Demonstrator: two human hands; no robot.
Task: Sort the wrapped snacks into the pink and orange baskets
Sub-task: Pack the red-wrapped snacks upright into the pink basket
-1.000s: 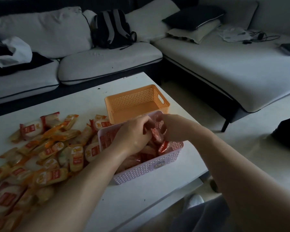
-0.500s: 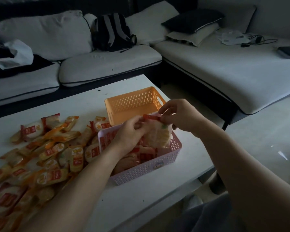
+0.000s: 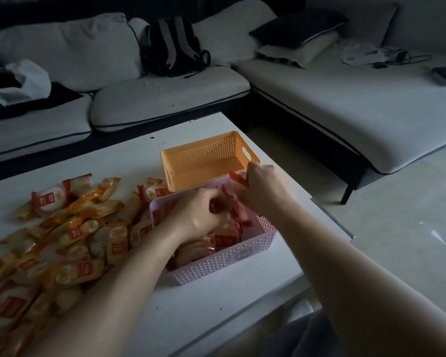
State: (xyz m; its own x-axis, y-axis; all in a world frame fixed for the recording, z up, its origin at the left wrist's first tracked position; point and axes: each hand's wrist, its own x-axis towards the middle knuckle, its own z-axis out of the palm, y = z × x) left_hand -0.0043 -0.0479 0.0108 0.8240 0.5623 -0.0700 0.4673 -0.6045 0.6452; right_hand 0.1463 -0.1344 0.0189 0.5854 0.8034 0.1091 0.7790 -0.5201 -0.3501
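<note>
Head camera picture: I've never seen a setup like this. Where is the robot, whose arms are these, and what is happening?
There is no robot here. A person wears one wide-angle camera on the head, looking forward and down, so the two bare arms are their own. The left hand and right hand together hold a red-wrapped snack over the pink basket, which already holds several wrapped snacks. Behind it stands the orange basket; no snacks show inside it. A loose pile of wrapped snacks lies on the white table to the left. Beyond are a pale sofa and a dark backpack.
</note>
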